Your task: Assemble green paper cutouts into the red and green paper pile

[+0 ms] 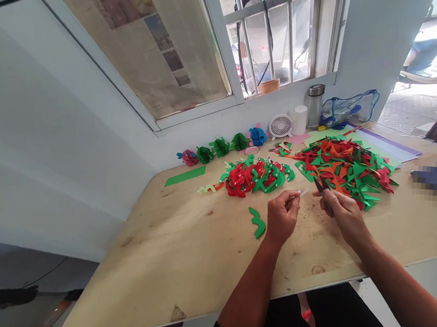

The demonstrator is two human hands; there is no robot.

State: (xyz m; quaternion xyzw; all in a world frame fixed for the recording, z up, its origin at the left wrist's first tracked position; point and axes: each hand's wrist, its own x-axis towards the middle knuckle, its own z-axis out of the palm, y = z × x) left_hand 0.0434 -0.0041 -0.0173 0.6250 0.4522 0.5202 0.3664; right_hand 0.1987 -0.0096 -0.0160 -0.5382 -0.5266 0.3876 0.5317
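My left hand [283, 215] is closed, its thumb and finger pinching a thin whitish strip [304, 192] whose material I cannot make out. Opposite it, my right hand [345, 214] grips a pair of scissors [320, 185] with dark blades pointing up and left, apart from the strip. A green wavy paper piece [258, 223] lies on the wooden table [182, 241] just left of my left hand. Beyond it is a heap of red and green paper cutouts [253, 177] with small white spots. Past the scissors spreads a larger pile of red, orange and green paper scraps [349, 166].
Along the wall stand several folded paper ornaments [220, 146], a small white fan [281, 126], a white cylinder [299, 120] and a glass bottle [315, 106]. A clear blue-edged pouch [349, 111] lies behind the scraps. A green paper strip [185, 176] rests at the left.
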